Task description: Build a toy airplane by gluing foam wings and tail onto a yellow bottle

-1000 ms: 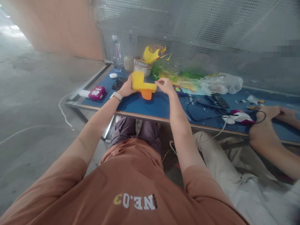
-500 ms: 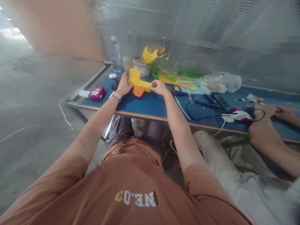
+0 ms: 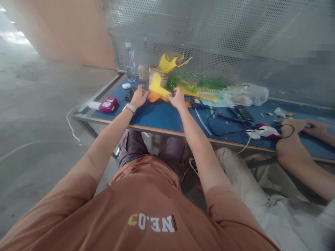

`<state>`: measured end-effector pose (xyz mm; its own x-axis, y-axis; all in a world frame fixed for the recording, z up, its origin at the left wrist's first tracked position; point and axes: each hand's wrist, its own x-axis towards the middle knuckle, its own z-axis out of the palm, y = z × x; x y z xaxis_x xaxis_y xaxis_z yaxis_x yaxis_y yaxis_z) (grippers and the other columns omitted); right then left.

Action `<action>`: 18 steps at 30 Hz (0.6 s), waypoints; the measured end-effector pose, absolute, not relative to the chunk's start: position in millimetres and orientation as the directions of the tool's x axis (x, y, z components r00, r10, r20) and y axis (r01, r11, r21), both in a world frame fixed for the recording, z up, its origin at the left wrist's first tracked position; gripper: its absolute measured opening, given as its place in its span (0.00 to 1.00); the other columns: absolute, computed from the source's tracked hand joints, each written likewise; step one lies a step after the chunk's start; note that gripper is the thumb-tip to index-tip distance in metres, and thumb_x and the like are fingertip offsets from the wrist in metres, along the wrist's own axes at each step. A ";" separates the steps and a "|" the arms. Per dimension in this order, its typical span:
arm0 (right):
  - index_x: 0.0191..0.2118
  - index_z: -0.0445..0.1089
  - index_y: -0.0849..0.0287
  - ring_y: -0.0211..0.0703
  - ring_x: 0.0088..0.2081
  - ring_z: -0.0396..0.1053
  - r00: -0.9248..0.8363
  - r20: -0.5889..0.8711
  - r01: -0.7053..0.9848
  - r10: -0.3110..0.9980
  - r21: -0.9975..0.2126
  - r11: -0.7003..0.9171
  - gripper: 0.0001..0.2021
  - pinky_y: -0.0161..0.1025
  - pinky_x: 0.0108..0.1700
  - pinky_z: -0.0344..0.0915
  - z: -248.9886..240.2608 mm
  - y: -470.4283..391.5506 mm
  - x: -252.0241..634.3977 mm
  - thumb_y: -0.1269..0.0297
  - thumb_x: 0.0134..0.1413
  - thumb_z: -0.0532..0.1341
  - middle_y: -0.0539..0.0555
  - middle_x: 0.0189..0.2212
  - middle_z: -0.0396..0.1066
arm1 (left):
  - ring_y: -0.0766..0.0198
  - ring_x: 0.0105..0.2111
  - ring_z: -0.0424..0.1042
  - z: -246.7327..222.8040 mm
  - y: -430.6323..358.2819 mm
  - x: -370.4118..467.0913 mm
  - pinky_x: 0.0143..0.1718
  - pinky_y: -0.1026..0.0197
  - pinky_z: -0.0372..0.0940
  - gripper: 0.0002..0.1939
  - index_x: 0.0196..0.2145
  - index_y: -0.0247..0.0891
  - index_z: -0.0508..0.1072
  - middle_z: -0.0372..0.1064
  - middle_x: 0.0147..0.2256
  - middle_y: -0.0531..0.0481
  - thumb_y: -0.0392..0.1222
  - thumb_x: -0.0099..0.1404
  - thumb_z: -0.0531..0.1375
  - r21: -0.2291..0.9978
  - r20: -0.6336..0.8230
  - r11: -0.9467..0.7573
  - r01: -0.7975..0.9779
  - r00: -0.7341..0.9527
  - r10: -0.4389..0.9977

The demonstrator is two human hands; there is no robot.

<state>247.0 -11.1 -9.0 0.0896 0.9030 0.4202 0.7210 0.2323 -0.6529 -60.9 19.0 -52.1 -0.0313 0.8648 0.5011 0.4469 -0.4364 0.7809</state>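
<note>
My right hand [image 3: 178, 99] pinches the right end of a yellow craft piece [image 3: 158, 90]. The piece has a tube-like body, a yellow flap standing up at the back and an orange flap [image 3: 154, 97] at its near left. Just left of it, my left hand [image 3: 139, 97] hovers with fingers apart and nothing in it; a pale watch band [image 3: 130, 107] circles that wrist. Part of a dark phone [image 3: 129, 94] shows beside the left hand on the blue table [image 3: 154, 118].
Behind stand a water bottle [image 3: 130, 64] and a woven basket [image 3: 159, 77] with yellow scraps. A purple-and-white device [image 3: 108, 104] lies at left. Rightward are a plastic bag [image 3: 247, 94], a black cable [image 3: 222, 132] and a co-worker's hands [image 3: 294, 127].
My left hand has let go of the yellow piece and its fingers have opened. The piece has turned, its right end swinging toward me, and the orange flap has shifted left.
</note>
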 end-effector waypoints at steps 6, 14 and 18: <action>0.73 0.75 0.55 0.75 0.69 0.81 0.059 0.414 0.726 0.908 -0.642 0.246 0.31 0.77 0.81 0.75 -8.4 -10.8 254.2 0.50 0.73 0.76 0.70 0.61 0.83 | 0.41 0.60 0.85 -49.8 15.1 -61.6 0.79 0.32 0.75 0.34 0.71 0.42 0.79 0.84 0.52 0.39 0.41 0.69 0.75 0.775 0.489 -0.445 0.449 0.020 0.872; 0.72 0.76 0.56 0.72 0.67 0.86 -0.003 0.356 0.758 0.934 -0.608 0.234 0.27 0.69 0.78 0.79 -4.9 -17.3 252.0 0.56 0.74 0.73 0.72 0.64 0.87 | 0.33 0.67 0.85 -40.1 3.2 -50.5 0.83 0.24 0.73 0.28 0.63 0.40 0.80 0.87 0.61 0.29 0.36 0.66 0.71 0.742 0.465 -0.415 0.526 0.042 0.884; 0.69 0.79 0.53 0.71 0.68 0.86 -0.024 0.383 0.788 0.923 -0.561 0.253 0.22 0.69 0.77 0.80 -4.9 -20.9 253.1 0.57 0.75 0.72 0.70 0.66 0.87 | 0.34 0.65 0.85 -42.9 4.7 -47.5 0.80 0.26 0.76 0.26 0.60 0.42 0.80 0.88 0.58 0.33 0.36 0.63 0.72 0.727 0.517 -0.473 0.497 0.056 0.854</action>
<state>253.1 -20.9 -4.9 -0.0242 0.9234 0.3830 0.7879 0.2535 -0.5612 -47.5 4.7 -42.9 0.0561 0.8540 0.5172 0.4973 -0.4731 0.7273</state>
